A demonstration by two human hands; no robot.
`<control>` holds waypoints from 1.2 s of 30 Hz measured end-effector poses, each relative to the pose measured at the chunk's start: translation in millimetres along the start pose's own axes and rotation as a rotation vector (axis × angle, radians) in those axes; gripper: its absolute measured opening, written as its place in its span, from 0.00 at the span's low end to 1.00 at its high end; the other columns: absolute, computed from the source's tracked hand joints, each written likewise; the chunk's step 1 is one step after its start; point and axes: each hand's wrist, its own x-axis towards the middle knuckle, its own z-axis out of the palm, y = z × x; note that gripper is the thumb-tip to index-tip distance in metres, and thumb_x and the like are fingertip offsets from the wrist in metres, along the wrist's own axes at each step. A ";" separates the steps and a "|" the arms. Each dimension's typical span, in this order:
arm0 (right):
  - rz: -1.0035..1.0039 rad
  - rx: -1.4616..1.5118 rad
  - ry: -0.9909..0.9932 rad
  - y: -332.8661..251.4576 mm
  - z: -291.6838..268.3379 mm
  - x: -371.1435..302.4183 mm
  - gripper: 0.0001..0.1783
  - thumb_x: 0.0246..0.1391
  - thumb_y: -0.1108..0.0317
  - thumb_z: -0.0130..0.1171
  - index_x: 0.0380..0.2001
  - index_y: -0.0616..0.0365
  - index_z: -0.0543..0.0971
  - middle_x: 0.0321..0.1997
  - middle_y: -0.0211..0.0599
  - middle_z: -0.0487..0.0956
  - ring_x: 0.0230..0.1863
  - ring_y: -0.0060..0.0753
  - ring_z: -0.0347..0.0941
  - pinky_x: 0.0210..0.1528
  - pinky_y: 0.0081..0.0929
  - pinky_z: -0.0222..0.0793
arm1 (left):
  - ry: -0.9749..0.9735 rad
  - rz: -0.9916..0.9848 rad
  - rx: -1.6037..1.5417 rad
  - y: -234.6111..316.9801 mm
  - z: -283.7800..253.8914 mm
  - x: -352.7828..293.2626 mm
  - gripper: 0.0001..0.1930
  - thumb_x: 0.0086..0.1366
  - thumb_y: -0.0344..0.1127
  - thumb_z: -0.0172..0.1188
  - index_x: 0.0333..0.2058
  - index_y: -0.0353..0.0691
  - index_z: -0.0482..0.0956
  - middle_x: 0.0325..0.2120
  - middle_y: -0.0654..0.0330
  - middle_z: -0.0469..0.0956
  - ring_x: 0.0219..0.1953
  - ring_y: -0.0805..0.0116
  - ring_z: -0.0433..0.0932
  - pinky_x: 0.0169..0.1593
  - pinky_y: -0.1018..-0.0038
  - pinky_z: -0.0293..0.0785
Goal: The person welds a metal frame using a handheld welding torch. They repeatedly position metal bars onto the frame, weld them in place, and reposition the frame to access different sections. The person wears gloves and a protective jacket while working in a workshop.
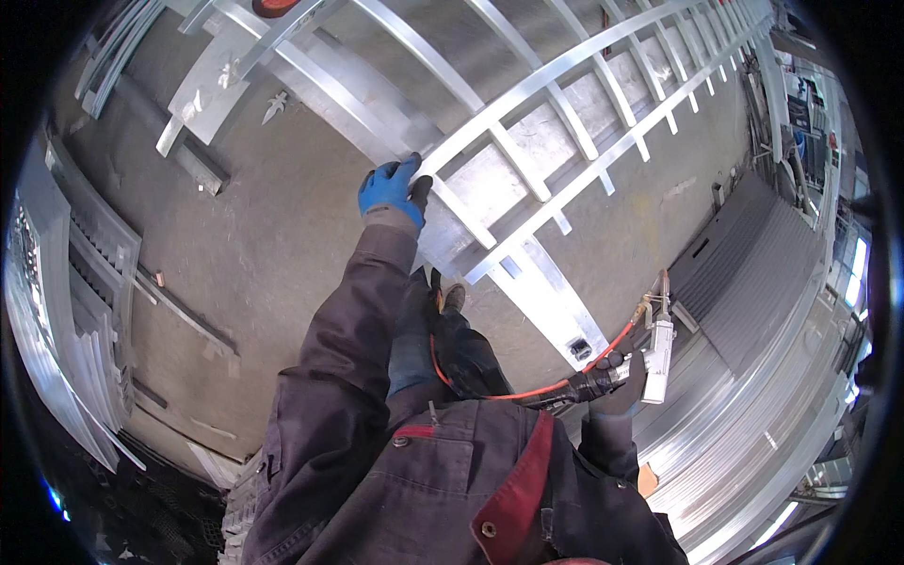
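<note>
My left hand (390, 191), in a blue glove with dark fingertips, grips the near end of one side rail of a ladder-like aluminium frame (504, 111). The frame has two long rails with several rungs between them and stretches away to the upper right. Out to the right, my right hand (623, 379) in a dark glove is closed round the handle of a silver-white welding gun (660, 358). Its thin neck points away from me, apart from the frame. A red-orange hose (527, 391) runs from the gun across my front.
Flat aluminium plate (556, 297) sticks out under the frame toward me. Long metal profiles (753, 424) are stacked on the right, more aluminium pieces (71, 311) on the left. On the concrete floor (245, 245) lie a metal bar (188, 315) and small scraps.
</note>
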 end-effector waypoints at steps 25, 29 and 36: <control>-0.201 0.474 0.051 75.5 -251.9 -52.3 0.21 0.64 0.55 0.60 0.53 0.58 0.79 0.27 0.26 0.75 0.28 0.30 0.76 0.33 0.31 0.77 | -0.008 0.339 0.622 23.9 -27.8 -64.1 0.32 0.62 0.45 0.64 0.63 0.39 0.74 0.55 0.45 0.79 0.55 0.42 0.79 0.60 0.52 0.73; -0.302 0.396 0.079 97.7 -318.9 -53.3 0.20 0.69 0.55 0.56 0.52 0.60 0.78 0.27 0.28 0.76 0.28 0.31 0.76 0.32 0.33 0.76 | -0.065 0.505 0.217 16.0 -35.2 -173.1 0.23 0.64 0.43 0.65 0.53 0.35 0.81 0.50 0.41 0.82 0.52 0.39 0.80 0.59 0.53 0.77; -0.201 0.709 0.133 121.7 -419.1 -78.5 0.15 0.68 0.55 0.58 0.47 0.55 0.78 0.25 0.26 0.75 0.26 0.29 0.74 0.30 0.32 0.74 | -0.563 0.093 -0.195 33.2 -35.1 -422.6 0.23 0.68 0.40 0.66 0.57 0.33 0.80 0.49 0.48 0.85 0.50 0.59 0.84 0.57 0.66 0.79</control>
